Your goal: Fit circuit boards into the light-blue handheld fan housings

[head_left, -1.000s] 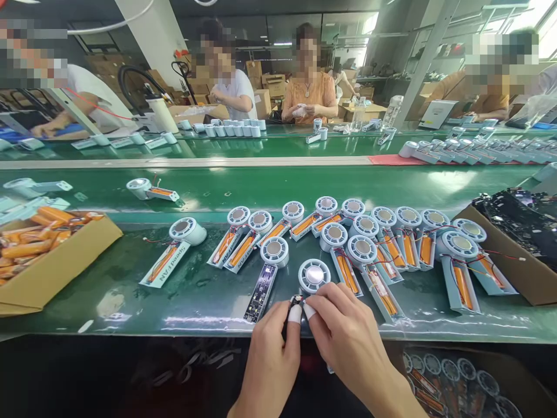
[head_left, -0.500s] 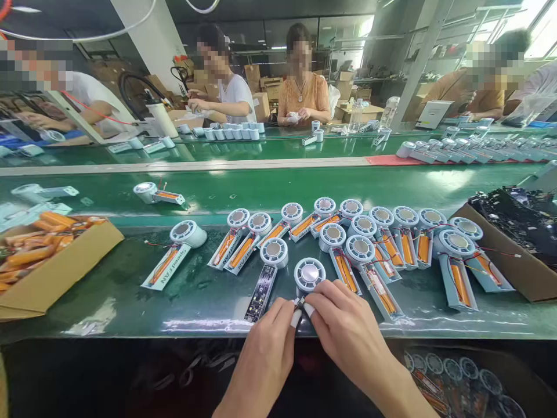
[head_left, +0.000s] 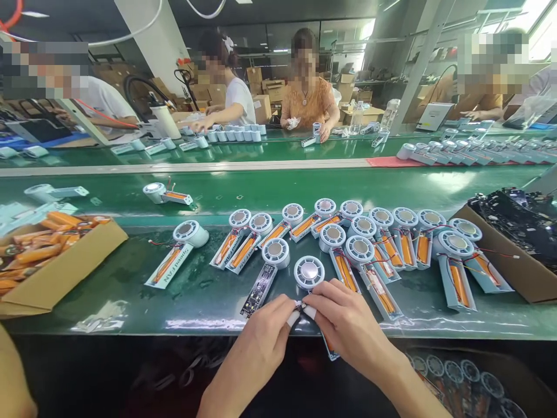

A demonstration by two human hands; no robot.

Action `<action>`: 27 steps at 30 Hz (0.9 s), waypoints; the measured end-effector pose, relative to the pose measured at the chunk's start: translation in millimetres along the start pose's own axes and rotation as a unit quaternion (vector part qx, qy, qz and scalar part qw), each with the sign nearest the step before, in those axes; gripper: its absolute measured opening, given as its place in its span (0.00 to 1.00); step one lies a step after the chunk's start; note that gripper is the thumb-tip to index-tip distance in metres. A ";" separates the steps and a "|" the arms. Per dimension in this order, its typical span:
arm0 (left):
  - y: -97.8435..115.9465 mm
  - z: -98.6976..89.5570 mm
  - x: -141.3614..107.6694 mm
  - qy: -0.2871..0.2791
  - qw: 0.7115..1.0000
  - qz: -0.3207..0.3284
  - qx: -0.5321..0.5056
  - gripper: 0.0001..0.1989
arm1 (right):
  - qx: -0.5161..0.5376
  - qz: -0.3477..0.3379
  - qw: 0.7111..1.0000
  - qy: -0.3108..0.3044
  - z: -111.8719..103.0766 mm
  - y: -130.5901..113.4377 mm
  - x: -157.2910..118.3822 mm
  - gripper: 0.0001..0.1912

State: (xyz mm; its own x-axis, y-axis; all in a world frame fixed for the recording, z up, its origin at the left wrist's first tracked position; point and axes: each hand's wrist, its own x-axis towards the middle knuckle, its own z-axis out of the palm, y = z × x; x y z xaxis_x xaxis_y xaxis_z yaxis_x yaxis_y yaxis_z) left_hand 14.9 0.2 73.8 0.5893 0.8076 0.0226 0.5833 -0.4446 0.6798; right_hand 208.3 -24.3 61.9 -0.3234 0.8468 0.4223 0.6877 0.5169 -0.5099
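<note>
My left hand (head_left: 267, 328) and my right hand (head_left: 343, 319) meet at the bench's front edge, fingertips pinched together. White covers wrap both thumbs. Between the fingertips is a tiny whitish part, apparently a wire connector (head_left: 299, 305), mostly hidden by the fingers. Just beyond lies a pale blue handheld fan (head_left: 309, 271), its round head facing up. Part of an orange-filled handle shows below my right hand, over the edge. Left of my hands rests another fan (head_left: 275, 251) with a black circuit board (head_left: 258, 290) along its handle.
Several open-handled fans (head_left: 361, 248) with orange batteries spread across the green bench (head_left: 209, 307). A cardboard box (head_left: 87, 261) of orange batteries stands left, a box (head_left: 500, 255) of black boards right. Co-workers (head_left: 308, 96) sit across the line. More fans (head_left: 452, 371) lie below the bench.
My hands stay pinched together at nearly the same place. An orange-filled handle now shows below my right hand. Across the line, a co-worker's hand has reached a standing fan.
</note>
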 end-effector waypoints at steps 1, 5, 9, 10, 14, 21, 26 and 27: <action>-0.4 1.5 0.3 0.012 1.000 0.002 -0.004 0.14 | -0.001 0.001 1.000 0.014 1.7 -0.7 0.1 0.13; -3.3 9.0 -3.4 0.084 0.993 -0.052 -0.059 0.15 | 0.044 0.047 0.993 0.099 -0.7 -2.4 -4.7 0.14; -6.3 14.2 -12.3 0.126 0.971 -0.175 -0.102 0.24 | 0.071 0.187 0.968 0.151 -12.4 -1.7 -19.6 0.16; -6.1 15.1 -14.1 0.125 0.968 -0.188 -0.109 0.26 | 0.072 0.209 0.966 0.131 -14.7 -1.6 -23.3 0.15; -4.1 19.1 -18.2 0.124 0.963 -0.200 -0.131 0.26 | 0.075 0.210 0.974 0.029 -19.9 -4.7 -29.8 0.17; -8.1 25.1 -20.6 0.162 0.963 -0.181 -0.116 0.22 | -0.010 0.045 0.997 -0.070 -29.7 -13.6 -12.5 0.23; -2.2 23.9 -21.6 0.163 0.972 -0.143 -0.087 0.20 | -0.026 0.005 0.999 -0.048 -28.6 -6.6 -1.2 0.16; 0.1 23.4 -21.6 0.157 0.975 -0.131 -0.088 0.20 | -0.014 0.003 0.999 -0.032 -26.6 -5.4 0.2 0.15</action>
State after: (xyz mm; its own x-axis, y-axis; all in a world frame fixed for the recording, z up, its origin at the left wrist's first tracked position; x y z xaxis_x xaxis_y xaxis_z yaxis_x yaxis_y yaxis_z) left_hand 15.4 -26.3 56.3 0.2170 0.9755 0.0352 0.5689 -0.1557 0.8075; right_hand 221.9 -30.3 84.7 -0.3596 0.8567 0.3697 0.7074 0.5087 -0.4907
